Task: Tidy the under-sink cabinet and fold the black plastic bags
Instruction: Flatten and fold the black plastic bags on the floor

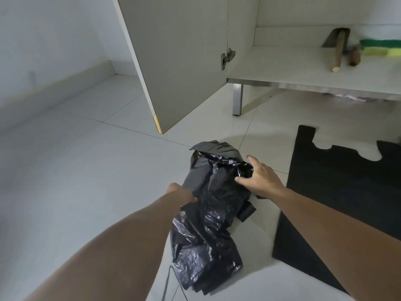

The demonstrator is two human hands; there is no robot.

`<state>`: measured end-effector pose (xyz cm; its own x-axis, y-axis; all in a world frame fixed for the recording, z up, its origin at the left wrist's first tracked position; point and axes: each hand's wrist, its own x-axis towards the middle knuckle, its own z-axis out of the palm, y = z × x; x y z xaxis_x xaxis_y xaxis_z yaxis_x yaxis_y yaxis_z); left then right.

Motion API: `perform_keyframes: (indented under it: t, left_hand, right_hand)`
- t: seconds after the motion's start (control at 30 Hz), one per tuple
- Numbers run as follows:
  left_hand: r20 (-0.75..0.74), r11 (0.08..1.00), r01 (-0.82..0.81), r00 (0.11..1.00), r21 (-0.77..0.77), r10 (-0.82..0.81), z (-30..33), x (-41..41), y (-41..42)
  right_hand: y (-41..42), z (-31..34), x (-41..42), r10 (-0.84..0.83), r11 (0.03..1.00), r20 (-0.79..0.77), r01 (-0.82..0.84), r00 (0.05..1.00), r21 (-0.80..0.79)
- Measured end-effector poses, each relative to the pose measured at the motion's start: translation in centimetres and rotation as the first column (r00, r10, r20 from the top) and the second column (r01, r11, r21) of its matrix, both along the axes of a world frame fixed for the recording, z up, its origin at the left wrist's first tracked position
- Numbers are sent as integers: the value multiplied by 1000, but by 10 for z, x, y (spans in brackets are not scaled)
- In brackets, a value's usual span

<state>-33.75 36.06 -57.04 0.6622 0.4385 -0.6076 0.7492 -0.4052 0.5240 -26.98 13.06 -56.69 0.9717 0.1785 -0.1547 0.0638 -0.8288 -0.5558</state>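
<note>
Both forearms reach in from 6 o'clock, left hand [182,195] pinching the crumpled black bags [208,213] dead centre on the floor, right hand [258,177] spread flat on top, so that slippery pile could easily slide apart.

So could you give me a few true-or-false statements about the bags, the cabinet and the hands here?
1. The crumpled black bags lie on the floor tiles. True.
2. The cabinet door is closed. False: it stands open.
3. The left hand pinches the bags' edge. True.
4. A flat black bag lies left of the crumpled ones. False: it lies on their right.
5. The right hand holds a sponge. False: the sponge lies in the cabinet.
</note>
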Motion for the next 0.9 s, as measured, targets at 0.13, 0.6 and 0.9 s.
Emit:
perform_keyframes:
  t: [0.13,0.6,0.9]
  left_hand:
    - [198,997,-75,978,10,72,10,15,6]
    - [308,973,-59,943,-223,128,32,14,33]
    - [107,644,127,992,-754,-70,28,13,-8]
  right_hand:
    - [6,-12,9,-47,999,-5,47,999,23]
    - [4,-29,17,-408,898,-207,432,889,83]
    - [32,0,7,-195,923,-156,235,968,304]
